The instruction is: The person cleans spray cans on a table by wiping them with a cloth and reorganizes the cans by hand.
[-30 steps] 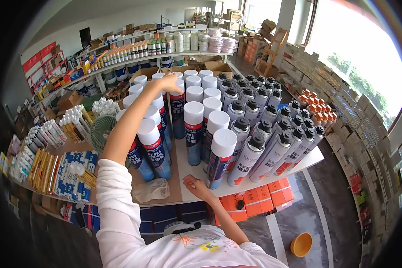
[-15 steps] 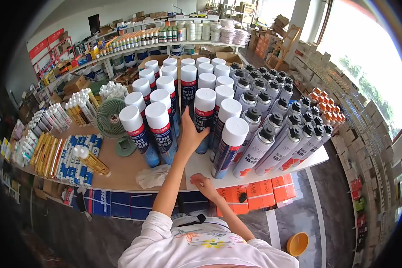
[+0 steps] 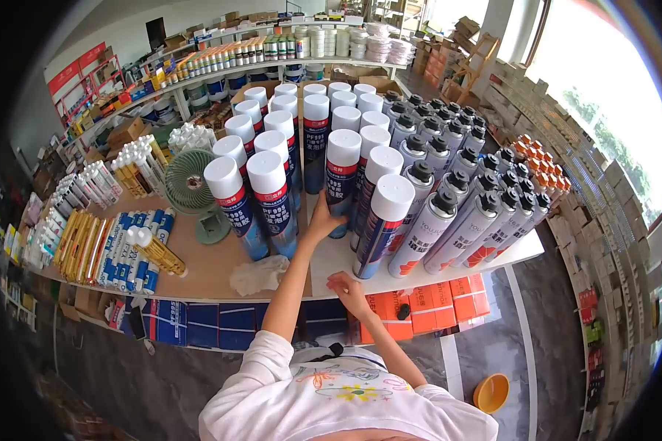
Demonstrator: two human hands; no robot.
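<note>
My left hand [image 3: 324, 218] reaches to the middle of the table, its fingers round the lower part of a foam spray can [image 3: 342, 173] with a white cap and a dark blue and red label. This can stands upright among several alike. Another white-capped can [image 3: 384, 220] is at the front, right of it. By the table's front edge, my right hand [image 3: 348, 288] hovers with loosely bent fingers and nothing visible in them. A crumpled white cloth [image 3: 260, 275] lies left of my left forearm. Grey cans with black tops [image 3: 426, 231] fill the table's right part.
A green fan [image 3: 191, 182] stands left of the cans, beside blue-and-white tubes [image 3: 129, 246] and yellow tubes [image 3: 81, 242]. Orange boxes [image 3: 432, 305] and blue boxes [image 3: 202, 323] sit under the table edge. A yellow bowl [image 3: 491, 392] is on the floor.
The view has shifted slightly, so the table appears higher. My left hand sits a little lower on the same can. My right hand stays near the table edge.
</note>
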